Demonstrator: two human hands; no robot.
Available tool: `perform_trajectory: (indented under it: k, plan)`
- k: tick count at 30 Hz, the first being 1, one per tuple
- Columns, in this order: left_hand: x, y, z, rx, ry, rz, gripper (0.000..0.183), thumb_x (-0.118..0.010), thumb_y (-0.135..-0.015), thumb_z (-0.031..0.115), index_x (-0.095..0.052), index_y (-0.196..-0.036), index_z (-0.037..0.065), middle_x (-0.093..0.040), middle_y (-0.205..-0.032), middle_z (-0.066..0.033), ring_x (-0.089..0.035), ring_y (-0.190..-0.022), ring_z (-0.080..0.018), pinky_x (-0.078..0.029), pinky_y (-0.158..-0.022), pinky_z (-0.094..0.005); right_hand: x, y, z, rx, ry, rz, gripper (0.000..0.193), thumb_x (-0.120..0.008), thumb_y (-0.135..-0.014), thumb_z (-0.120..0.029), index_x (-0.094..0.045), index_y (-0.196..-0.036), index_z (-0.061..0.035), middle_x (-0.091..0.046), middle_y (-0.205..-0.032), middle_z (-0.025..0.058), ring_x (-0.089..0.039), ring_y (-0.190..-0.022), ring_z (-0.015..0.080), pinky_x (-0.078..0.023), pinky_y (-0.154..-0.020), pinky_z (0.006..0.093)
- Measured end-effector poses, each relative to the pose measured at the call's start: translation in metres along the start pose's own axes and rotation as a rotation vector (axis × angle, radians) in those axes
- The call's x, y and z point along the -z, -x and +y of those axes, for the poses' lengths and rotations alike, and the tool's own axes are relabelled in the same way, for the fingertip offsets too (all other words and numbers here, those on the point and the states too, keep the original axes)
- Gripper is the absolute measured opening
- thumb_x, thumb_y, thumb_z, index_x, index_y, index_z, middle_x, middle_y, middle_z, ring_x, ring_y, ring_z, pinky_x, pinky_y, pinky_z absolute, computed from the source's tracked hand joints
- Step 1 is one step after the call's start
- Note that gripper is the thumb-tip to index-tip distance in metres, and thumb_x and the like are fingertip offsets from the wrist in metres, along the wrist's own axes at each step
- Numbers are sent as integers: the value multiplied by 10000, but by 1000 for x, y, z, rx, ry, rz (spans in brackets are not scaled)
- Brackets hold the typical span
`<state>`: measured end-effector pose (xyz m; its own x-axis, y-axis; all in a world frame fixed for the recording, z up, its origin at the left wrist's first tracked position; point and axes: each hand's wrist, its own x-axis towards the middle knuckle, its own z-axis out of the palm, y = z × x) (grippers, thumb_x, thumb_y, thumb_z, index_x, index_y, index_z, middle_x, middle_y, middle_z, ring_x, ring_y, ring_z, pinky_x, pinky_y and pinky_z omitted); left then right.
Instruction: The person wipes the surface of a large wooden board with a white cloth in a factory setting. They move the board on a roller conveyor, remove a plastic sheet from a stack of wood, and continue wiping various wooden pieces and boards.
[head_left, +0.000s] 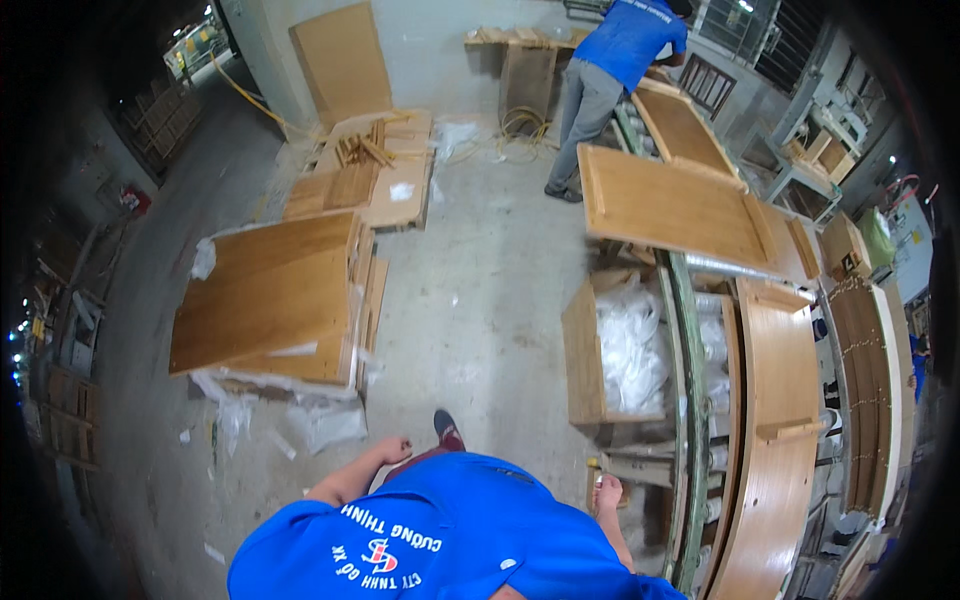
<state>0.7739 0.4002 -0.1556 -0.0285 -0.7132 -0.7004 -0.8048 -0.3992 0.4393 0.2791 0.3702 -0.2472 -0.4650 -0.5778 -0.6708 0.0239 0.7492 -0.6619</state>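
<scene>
My left hand (pixel 393 450) hangs beside my body with its fingers curled in, and I see nothing in it. It is nearest to a stack of brown wooden panels (pixel 265 290) on the left, apart from it. My right hand (pixel 608 492) is low on the right, fingers closed at a small pale thing too small to name. Close to that hand runs a roller conveyor with a green rail (pixel 685 400). Long wooden panels (pixel 770 400) lie on the conveyor, to the right of the hand.
A wooden box (pixel 585 350) holding white plastic wrap (pixel 632 345) stands under the conveyor. Another wooden panel (pixel 680 205) lies across the conveyor farther on. Beyond, a co-worker in blue (pixel 625 45) bends over panels. Wooden pieces (pixel 365 150) rest on cardboard at the back left.
</scene>
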Motion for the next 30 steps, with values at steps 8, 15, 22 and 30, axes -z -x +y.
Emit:
perform_trajectory:
  k: [8,15,22,30]
  plan:
    - [154,-57,-85,178,30,148,402,-550,-746,298,-609,-1060,54,-643,-1002,-171,-605,-958,-324,-472,-852,-382,-175,-20,-140,199,252,-293,192,-511,-875,-151,-555,-1023,-37,-574,-686,48,-508,-448,119,-393,-381,253]
    - [245,-156,-79,89,-37,100,402,-536,-757,297,-600,-1061,42,-634,-1010,-188,-596,-970,-338,-466,-861,-384,-205,-40,-170,28,527,-341,190,-499,-855,-163,-591,-784,-13,-556,-587,61,-519,-427,157,-399,-365,279]
    - [340,-269,-28,19,134,254,398,-536,-778,283,-585,-1090,41,-640,-975,-186,-605,-927,-338,-475,-838,-385,-294,-165,-286,891,1317,-678,260,-444,-819,-184,-654,-721,-67,-632,-643,97,-600,-504,227,-491,-512,353]
    - [394,-314,-5,222,385,372,358,-567,-766,308,-616,-1012,53,-648,-927,-178,-620,-888,-319,-483,-801,-368,-558,-227,-565,649,564,-660,233,-493,-879,-221,-598,-859,-14,-580,-657,69,-541,-513,146,-434,-481,301]
